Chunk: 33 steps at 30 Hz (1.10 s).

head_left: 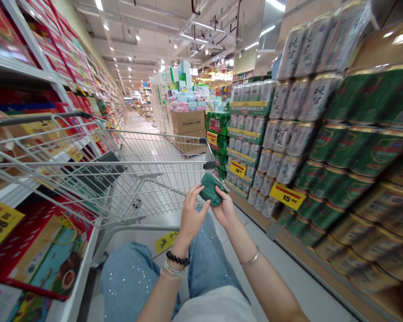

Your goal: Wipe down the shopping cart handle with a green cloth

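A small dark green bundle of soft, cloth-like material [210, 188] is held up between my two hands, just above my knees. My left hand [192, 213] presses on its left side, with the fingers along the top and the thumb near the lower edge. On the other side, my right hand [225, 206] grips the bundle from below and the right, its thumb lying over the front. What exactly the bundle is, I cannot make out. Right behind it is the corner of a wire shopping cart [154, 163].
Stacked beer cans with a yellow price tag [288, 195] line the right side. Red gift boxes [40, 255] sit on shelves at the left. Wet wipes cartons [188, 124] stand farther down the aisle. A yellow floor sticker [165, 241] shows beneath the cart.
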Motion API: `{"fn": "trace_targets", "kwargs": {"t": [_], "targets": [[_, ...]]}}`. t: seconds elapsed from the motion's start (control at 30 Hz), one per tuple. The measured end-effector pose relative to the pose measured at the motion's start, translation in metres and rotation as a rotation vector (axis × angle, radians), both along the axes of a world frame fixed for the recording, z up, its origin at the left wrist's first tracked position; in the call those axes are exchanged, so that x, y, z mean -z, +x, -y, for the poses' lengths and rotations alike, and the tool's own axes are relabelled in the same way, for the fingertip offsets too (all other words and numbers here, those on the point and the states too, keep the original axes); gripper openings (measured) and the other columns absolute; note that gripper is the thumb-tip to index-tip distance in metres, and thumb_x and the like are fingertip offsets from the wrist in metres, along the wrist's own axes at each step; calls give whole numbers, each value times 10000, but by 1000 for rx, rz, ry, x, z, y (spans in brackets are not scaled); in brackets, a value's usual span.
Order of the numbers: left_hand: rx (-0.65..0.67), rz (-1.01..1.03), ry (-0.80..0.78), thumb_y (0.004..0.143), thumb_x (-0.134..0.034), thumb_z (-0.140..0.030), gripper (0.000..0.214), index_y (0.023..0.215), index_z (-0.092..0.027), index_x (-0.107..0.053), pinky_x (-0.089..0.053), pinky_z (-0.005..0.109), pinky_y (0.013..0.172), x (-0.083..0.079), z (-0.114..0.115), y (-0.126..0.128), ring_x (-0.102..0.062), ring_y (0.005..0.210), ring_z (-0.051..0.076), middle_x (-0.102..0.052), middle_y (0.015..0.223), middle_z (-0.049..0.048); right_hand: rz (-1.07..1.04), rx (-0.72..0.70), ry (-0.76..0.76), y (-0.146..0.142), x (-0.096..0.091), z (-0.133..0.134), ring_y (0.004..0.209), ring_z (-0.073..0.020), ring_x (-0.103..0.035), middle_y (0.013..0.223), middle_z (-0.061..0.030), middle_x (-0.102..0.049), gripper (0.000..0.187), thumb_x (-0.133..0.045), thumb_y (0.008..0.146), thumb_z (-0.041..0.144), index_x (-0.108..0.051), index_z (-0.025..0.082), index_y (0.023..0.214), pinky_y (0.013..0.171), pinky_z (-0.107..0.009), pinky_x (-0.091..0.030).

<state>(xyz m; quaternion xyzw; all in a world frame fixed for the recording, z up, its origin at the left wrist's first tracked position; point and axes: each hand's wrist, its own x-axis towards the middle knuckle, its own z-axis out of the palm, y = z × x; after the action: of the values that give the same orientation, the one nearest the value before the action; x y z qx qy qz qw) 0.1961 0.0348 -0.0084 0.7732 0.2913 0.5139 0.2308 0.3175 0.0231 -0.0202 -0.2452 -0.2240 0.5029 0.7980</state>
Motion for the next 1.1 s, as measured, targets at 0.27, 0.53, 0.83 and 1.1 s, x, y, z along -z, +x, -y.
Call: {"fn": "trace_targets", "kwargs": {"t": [0.27, 0.53, 0.83, 1.1], "targets": [[-9, -84, -122, 788, -706, -318, 468, 1237, -249, -591, -336, 496, 1175, 0, 15, -9, -482, 1362, 263, -551, 1437, 99, 24, -82, 31, -26, 1, 20, 1196, -243, -639, 1203, -55, -724, 383, -575, 880, 502, -723, 216, 1089, 1092, -453, -470], [-196, -23, -281, 809, -678, -271, 370, 1166, -245, -582, -472, 452, 1047, 4, 24, -1, -604, 1224, 273, -637, 1332, 91, 116, -27, 21, -44, 12, 18, 1278, -228, -578, 1272, -68, -687, 437, -615, 857, 559, -706, 214, 1108, 1144, -424, -415], [-128, 190, -413, 918, -532, -344, 186, 1034, -248, -642, -505, 385, 984, 13, 20, 0, -665, 1106, 228, -712, 1191, 55, 154, 44, -39, -42, 25, 12, 1238, -221, -605, 1231, -31, -710, 406, -725, 730, 321, -687, 231, 1124, 1129, -412, -426], [-164, 404, -441, 858, -602, -474, 295, 955, -199, -650, -542, 296, 857, 12, 20, 1, -659, 973, 186, -691, 1001, 68, 605, 372, -150, -25, 31, 4, 1180, -237, -626, 1217, -81, -708, 354, -609, 836, 363, -670, 185, 1136, 1107, -448, -428]]}}
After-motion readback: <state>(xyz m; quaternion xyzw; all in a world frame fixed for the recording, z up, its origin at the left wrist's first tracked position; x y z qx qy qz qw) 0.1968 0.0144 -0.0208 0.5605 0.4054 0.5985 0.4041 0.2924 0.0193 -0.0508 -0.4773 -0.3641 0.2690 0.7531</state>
